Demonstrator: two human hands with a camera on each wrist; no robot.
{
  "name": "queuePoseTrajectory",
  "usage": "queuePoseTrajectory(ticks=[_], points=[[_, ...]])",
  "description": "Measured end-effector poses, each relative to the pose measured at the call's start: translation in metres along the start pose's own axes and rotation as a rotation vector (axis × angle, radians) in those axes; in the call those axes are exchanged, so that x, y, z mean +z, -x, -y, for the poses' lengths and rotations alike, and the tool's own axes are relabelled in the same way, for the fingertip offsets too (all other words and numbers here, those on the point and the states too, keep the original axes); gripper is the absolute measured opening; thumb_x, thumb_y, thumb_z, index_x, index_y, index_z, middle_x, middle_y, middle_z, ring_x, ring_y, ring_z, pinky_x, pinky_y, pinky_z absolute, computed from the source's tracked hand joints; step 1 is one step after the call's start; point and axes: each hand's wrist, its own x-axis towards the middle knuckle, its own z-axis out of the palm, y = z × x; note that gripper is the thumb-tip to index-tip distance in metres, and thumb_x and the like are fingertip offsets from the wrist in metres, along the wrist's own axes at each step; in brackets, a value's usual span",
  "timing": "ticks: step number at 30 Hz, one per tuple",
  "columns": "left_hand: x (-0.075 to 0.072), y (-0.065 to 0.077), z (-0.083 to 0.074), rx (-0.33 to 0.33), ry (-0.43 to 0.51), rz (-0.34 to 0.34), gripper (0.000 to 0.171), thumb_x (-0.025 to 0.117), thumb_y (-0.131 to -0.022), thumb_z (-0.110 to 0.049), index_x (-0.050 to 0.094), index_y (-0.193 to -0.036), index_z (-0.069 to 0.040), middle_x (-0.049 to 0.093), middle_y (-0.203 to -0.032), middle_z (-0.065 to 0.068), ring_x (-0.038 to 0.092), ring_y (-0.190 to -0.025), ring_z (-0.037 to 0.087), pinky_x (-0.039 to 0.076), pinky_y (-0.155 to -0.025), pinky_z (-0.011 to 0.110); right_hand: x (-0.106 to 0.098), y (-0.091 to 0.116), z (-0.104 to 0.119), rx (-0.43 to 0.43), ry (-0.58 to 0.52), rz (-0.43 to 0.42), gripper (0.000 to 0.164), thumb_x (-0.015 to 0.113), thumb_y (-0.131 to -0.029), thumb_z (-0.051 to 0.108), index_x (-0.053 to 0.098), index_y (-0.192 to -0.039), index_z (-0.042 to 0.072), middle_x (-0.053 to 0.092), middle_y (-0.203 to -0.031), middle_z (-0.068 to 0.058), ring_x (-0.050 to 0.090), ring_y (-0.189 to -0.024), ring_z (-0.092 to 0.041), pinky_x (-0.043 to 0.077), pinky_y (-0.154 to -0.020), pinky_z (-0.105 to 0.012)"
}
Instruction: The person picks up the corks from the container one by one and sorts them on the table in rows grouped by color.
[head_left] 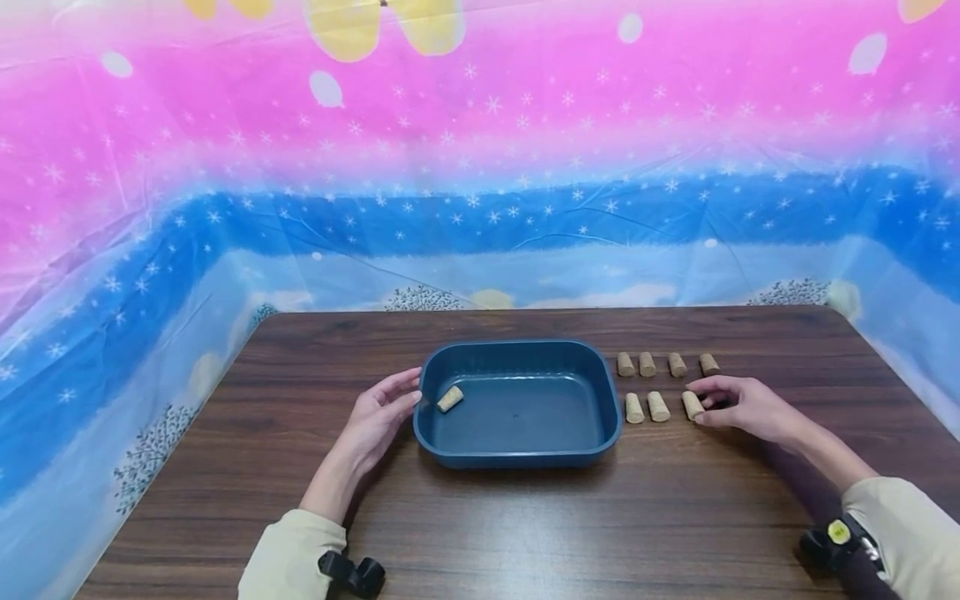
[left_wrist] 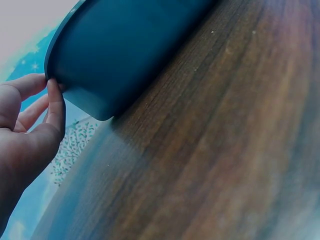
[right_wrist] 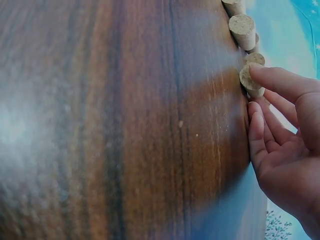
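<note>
A dark blue rectangular plastic basin [head_left: 517,457] stands mid-table, one cork stopper [head_left: 450,400] lying on its side within. My left hand [head_left: 381,410] holds the basin's left rim, thumb and fingertips pinching the edge, as the left wrist view shows close up [left_wrist: 35,112]. To the right of the basin, my right hand [head_left: 750,407] pinches a cork stopper [head_left: 692,406] between thumb and fingers at the right end of the front row. In the right wrist view, the thumb lies against that stopper's [right_wrist: 250,84] end face.
Two more corks [head_left: 657,407] stand in the front row beside the basin. Behind them runs a back row of several corks [head_left: 647,364]. All are on a dark wood-grain table [head_left: 480,533], with a patterned pink and blue cloth [head_left: 487,183] hanging behind it and along its sides.
</note>
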Motion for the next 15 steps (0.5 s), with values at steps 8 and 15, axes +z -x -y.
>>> queuePoseTrajectory(ticks=[8, 15], points=[[-0.0006, 0.0003, 0.0004, -0.006, -0.007, -0.006, 0.046, 0.055, -0.097, -0.002, 0.043, -0.141, 0.003, 0.047, -0.133, 0.017, 0.052, -0.114, 0.019, 0.047, -0.094, 0.026, 0.0007, -0.0006, -0.0009, -0.007, 0.0, -0.004, 0.055, 0.077, -0.081, 0.012, 0.055, -0.127, -0.009, 0.064, -0.101, -0.011, 0.057, -0.089, -0.008, 0.047, -0.071, -0.021], [-0.0003, 0.0002, -0.0004, -0.002, -0.004, -0.002, 0.046, 0.056, -0.096, -0.002, 0.043, -0.141, 0.003, 0.048, -0.132, 0.017, 0.052, -0.113, 0.019, 0.046, -0.095, 0.026, -0.0045, 0.0047, -0.0017, -0.025, -0.015, -0.012, 0.055, 0.076, -0.082, 0.013, 0.054, -0.129, -0.008, 0.063, -0.115, -0.019, 0.059, -0.092, -0.005, 0.049, -0.073, -0.021]])
